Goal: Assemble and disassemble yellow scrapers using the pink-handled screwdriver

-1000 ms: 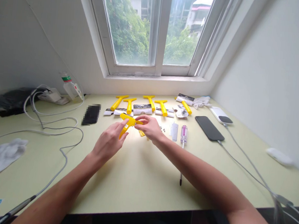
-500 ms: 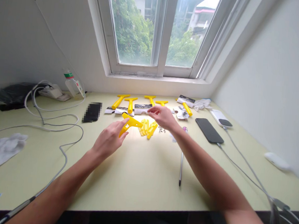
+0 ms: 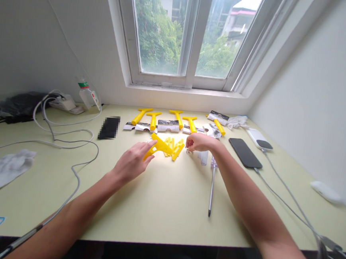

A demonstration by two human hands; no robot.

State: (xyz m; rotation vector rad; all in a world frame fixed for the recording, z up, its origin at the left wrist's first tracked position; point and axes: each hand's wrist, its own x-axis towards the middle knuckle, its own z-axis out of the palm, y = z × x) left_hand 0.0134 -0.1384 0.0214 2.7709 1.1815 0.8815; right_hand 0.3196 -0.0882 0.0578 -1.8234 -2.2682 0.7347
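Note:
My left hand (image 3: 133, 158) is closed around a yellow plastic scraper (image 3: 161, 145), its wide T-shaped head tilted toward the right. Several flat yellow scraper pieces (image 3: 177, 150) lie in a pile just beyond that head. Over a small cluster of screws (image 3: 191, 151), my right hand (image 3: 200, 143) reaches down with its fingers pinched together; whatever is between the fingertips is too small to make out. Thin greyish blades (image 3: 203, 158) lie just right of the screws. A screwdriver (image 3: 211, 192) rests beside my right forearm, its tip toward me and its handle partly covered.
Several yellow scrapers (image 3: 153, 120) and printed cards (image 3: 168, 125) line the back under the window. On the right are a black phone (image 3: 244, 153), a white device (image 3: 259, 139) and cables. A bottle (image 3: 88, 95), looped cables and a white glove (image 3: 6, 172) lie left.
My right hand has moved from near the cards at the back down to the screws, fingers lowered. My left hand still holds the scraper, slightly farther right in view.

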